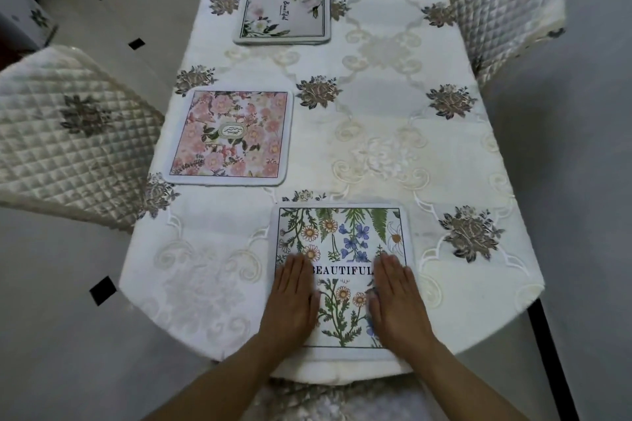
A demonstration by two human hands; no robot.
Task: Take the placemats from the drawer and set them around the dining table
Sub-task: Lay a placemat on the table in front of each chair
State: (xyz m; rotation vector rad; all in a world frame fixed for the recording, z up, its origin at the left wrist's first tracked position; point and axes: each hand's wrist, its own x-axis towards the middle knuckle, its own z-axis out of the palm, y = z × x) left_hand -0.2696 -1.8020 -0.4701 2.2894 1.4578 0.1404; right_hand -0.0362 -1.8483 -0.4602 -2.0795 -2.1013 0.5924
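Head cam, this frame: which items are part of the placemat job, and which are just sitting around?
Job:
wildflower placemat, with left hand and right hand flat on it
pink floral placemat
white blossom placemat
table

Just around:
left chair
right chair
floor

Both bare forearms reach up from the bottom of the frame; left hand and right hand lie flat, palms down, fingers straight and together.

3 mats on table | near mat front-ctr | mid mat L | far mat behind mid
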